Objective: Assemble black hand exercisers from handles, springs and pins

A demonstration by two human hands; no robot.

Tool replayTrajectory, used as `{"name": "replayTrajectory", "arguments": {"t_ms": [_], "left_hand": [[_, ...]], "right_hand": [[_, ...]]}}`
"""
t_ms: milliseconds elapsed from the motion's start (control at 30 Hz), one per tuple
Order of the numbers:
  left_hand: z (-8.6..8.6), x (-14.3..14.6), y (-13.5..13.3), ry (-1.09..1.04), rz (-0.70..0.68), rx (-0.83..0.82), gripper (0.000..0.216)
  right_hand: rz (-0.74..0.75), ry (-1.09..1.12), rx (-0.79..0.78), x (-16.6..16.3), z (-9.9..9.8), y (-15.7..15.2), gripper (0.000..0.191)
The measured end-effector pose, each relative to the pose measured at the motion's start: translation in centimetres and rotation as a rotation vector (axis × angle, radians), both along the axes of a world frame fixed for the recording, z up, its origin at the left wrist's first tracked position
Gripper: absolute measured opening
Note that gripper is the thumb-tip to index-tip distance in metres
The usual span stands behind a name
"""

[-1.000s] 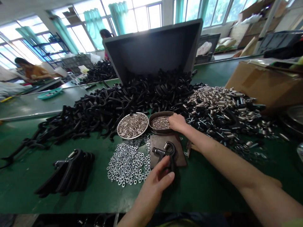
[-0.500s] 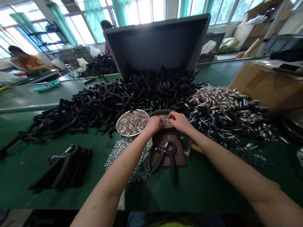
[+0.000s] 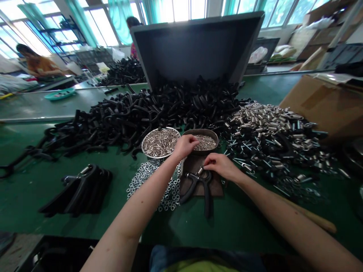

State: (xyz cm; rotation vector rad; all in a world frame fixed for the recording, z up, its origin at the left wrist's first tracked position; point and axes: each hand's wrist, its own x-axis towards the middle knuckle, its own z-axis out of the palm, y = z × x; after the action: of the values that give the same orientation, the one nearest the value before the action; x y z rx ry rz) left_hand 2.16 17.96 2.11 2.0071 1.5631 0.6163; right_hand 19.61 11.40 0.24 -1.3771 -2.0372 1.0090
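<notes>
A black hand grip strengthener (image 3: 208, 198) with a coil spring (image 3: 200, 170) lies on a brown plate (image 3: 217, 187) in front of me. My right hand (image 3: 222, 165) is at its upper end, fingertips pinched beside the spring; whatever they hold is too small to make out. My left hand (image 3: 185, 147) hovers at the near left edge of an oval tin (image 3: 216, 146) of tiny metal parts, its fingers pinched together, their contents hidden. Left of it stands a round dish (image 3: 144, 150) full of small metal pins. Loose nuts (image 3: 141, 177) are spread below that dish.
Black handles (image 3: 136, 109) are heaped before a tilted grey bin (image 3: 195, 49). Springs (image 3: 263, 117) and bolts lie at right near a cardboard box (image 3: 320, 102). Several assembled grips (image 3: 82, 189) stand at left. A wooden handle (image 3: 317, 219) lies under my right forearm. Two people sit beyond.
My right hand has left the oval tin and come down toward me to the grip's spring. My left hand has drawn slightly back from the tin's contents. The view has shifted a little.
</notes>
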Motion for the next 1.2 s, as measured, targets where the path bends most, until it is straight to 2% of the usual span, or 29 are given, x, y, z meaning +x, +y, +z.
{"name": "replayTrajectory", "arguments": {"t_ms": [167,233,400,500,633,800,900,1000,1100,1200], "left_hand": [[0.3,-2.0,-4.5,-0.549,-0.003,-0.214,0.018],[0.0,-2.7,-6.3,-0.660,0.014,-0.269,0.017],[-1.0,-3.2,-9.5,-0.527,0.012,-0.265,0.014],[-1.5,-2.7,-10.6,-0.374,-0.031,-0.153,0.010],[-2.1,-1.7,-11.1,-0.225,-0.119,-0.021,0.005],[-3.1,-1.2,-10.8,-0.235,-0.105,-0.091,0.006],[-3.7,-1.2,-10.7,-0.281,-0.101,-0.118,0.007],[-3.8,-1.1,-10.7,-0.321,-0.098,-0.112,0.007],[-3.5,-0.9,-10.6,-0.309,-0.068,-0.143,0.009],[-3.3,-0.9,-10.3,-0.249,-0.054,-0.196,0.011]], "right_hand": [[0.045,-0.104,0.033,-0.2,0.4,0.4,0.005],[0.061,-0.150,0.042,-0.4,0.6,0.6,0.005],[0.106,-0.262,0.033,-0.9,1.2,1.4,0.004],[0.133,-0.323,0.031,-1.2,1.6,1.7,0.004],[0.153,-0.383,0.047,-1.7,1.8,1.9,0.005],[0.159,-0.372,0.066,-1.4,1.7,1.2,0.009],[0.085,-0.347,0.109,0.6,1.7,-0.6,0.020],[-0.050,-0.398,0.201,4.6,1.0,-3.7,0.020],[-0.168,-0.609,0.265,9.1,-0.5,-7.2,0.023],[-0.236,-0.775,0.260,12.0,-2.3,-9.5,0.022]]}}
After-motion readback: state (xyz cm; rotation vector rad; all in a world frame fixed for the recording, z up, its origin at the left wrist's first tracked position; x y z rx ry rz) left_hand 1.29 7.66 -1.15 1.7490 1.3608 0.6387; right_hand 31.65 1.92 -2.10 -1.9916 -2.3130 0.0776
